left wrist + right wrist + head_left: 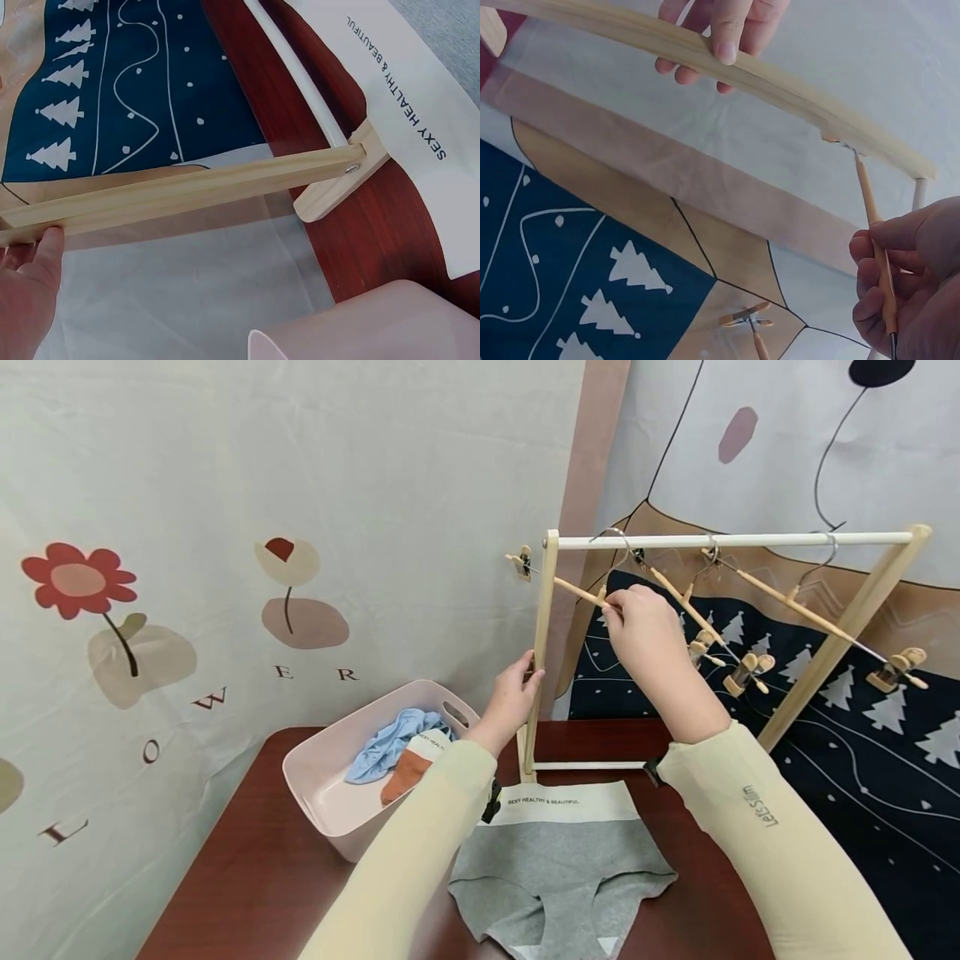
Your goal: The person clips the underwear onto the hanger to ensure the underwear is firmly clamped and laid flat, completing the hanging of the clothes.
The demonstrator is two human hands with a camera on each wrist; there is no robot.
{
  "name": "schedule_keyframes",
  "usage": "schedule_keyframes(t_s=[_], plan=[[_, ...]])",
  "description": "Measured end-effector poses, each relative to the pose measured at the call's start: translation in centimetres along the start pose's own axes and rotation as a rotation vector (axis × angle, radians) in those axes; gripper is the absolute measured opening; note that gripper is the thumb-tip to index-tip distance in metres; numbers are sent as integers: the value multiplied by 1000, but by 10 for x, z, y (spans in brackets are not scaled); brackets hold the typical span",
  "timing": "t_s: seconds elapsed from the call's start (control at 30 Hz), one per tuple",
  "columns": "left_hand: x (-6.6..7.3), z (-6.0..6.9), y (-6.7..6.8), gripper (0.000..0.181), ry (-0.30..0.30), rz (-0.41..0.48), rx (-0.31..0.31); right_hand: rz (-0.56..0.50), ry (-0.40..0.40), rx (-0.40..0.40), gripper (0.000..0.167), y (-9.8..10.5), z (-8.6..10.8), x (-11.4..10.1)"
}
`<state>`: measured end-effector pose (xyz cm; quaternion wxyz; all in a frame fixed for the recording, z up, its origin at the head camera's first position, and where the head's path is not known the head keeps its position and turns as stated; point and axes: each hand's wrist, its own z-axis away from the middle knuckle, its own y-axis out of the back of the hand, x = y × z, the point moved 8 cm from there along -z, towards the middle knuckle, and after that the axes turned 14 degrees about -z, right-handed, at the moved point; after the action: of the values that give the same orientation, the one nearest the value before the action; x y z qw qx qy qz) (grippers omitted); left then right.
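My left hand (513, 700) grips the left wooden post (546, 627) of a small clothes rack. In the right wrist view its thumb lies on one side of the post, with fingers behind. The right hand (651, 639) pinches the thin wooden bar of a clip hanger (881, 262) whose hook is over the rack's white top rail (675, 541). This hanger's left clip (523, 562) sticks out past the post and bears no garment. Below, grey underpants (555, 852) with a white lettered waistband lie spread flat on the table.
Two more clip hangers (690, 602) hang to the right on the rail. A pink basket (315, 777) at the left holds a light blue cloth (393, 747) and an orange-and-white garment (408, 772). Printed curtains (435, 485) hang behind the dark red table (225, 868).
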<state>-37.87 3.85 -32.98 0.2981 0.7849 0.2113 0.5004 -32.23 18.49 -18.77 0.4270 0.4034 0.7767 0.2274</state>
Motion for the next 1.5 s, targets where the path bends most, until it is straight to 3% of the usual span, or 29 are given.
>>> schedule_keyframes(t_s=[0.5,0.73,1.17,1.3,1.5], plan=[[1,5,1,45,8,22,39,-42,24,-8,22,-9,26,10],[-4,16,-2,50,4,199,75,-41,15,-12,20,-18,40,16],[-24,61,-1,46,43,244,123,-46,-42,-41,19,-28,77,55],[-38,80,-9,45,53,222,77,-37,-71,-72,19,-36,92,72],[-65,109,-30,45,63,110,-34,-39,-111,-114,19,-52,112,98]])
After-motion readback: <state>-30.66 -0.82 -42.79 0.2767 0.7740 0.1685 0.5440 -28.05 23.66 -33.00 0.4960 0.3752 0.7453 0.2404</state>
